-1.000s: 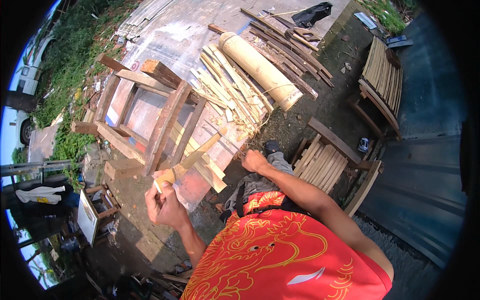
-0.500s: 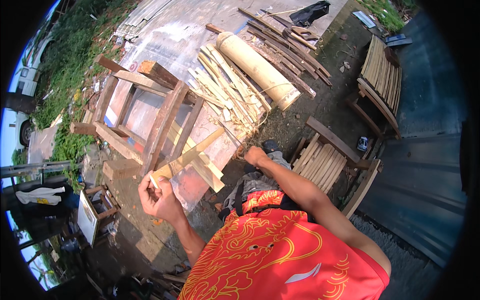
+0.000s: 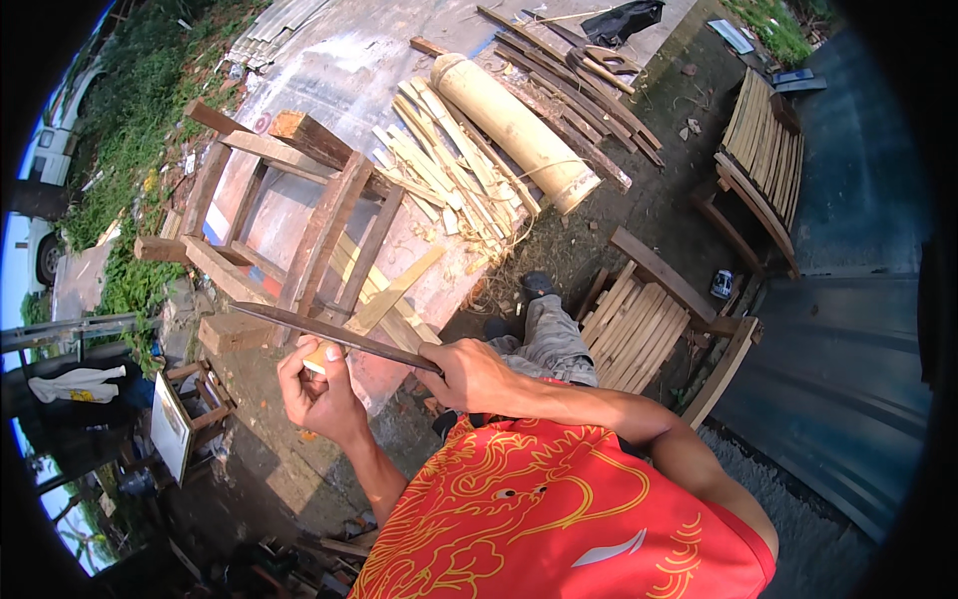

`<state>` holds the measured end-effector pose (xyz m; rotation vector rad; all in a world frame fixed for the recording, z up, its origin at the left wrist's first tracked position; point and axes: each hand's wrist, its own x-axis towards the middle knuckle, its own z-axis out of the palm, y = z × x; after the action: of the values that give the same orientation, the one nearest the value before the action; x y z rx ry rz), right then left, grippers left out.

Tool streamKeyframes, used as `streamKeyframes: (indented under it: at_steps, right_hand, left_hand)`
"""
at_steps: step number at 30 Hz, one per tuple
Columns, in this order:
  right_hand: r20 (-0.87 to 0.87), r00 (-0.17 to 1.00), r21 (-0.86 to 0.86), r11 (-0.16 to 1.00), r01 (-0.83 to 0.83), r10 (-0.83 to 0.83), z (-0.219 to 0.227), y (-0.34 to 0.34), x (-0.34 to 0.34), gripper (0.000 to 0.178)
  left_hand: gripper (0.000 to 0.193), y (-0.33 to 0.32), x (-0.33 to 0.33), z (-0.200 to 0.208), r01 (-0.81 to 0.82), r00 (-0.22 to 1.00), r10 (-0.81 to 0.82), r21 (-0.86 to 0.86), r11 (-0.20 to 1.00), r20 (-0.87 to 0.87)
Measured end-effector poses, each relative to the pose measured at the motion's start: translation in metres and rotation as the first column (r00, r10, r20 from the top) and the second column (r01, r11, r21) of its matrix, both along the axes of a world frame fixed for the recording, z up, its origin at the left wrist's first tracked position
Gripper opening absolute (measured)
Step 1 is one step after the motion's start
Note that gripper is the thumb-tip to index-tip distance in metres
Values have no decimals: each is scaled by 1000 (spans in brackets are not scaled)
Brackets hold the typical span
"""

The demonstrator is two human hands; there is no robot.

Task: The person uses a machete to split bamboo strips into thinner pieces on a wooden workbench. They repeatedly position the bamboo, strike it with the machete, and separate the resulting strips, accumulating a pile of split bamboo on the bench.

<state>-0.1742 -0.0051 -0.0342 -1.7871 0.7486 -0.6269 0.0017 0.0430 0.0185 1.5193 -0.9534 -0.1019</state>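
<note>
My left hand is closed round the near end of a flat bamboo strip, which slants up and right over the work table. In my right hand is a long, dark-bladed knife, its handle hidden in my fist. The blade lies crosswise over the strip just beyond my left fingers, its tip pointing left. I cannot tell whether the edge touches the strip. Another pale strip lies beneath on the table. Beside it, a wooden frame of dark bars rests on its side.
A thick bamboo pole and a heap of split bamboo pieces lie across the table. Dark wood lengths are farther back. To the right stand a slatted bamboo seat, a bamboo-slat chair and a can.
My right hand has risen from near my knee towards my left hand, bringing the knife into view across the strip. My left hand keeps its grip, almost in place.
</note>
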Motion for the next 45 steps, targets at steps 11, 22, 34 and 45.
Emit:
streamKeyframes:
  at_steps: [11, 22, 34, 45]
  right_hand:
    - [19, 999, 66, 997, -30, 29, 27, 2, -8, 17]
    - [-22, 999, 40, 999, -36, 37, 29, -2, -14, 17]
    - [-161, 978, 176, 979, -103, 132, 38, -8, -19, 14]
    - [-49, 990, 86, 988, -130, 135, 45, 0, -16, 14]
  left_hand:
    - [49, 13, 2, -21, 55, 993, -43, -105, 993, 110]
    - [44, 25, 3, -15, 168, 974, -160, -38, 985, 161]
    - [24, 38, 11, -9, 211, 950, -230, 106, 972, 213]
    - [20, 37, 13, -10, 193, 946, -218, 122, 974, 240]
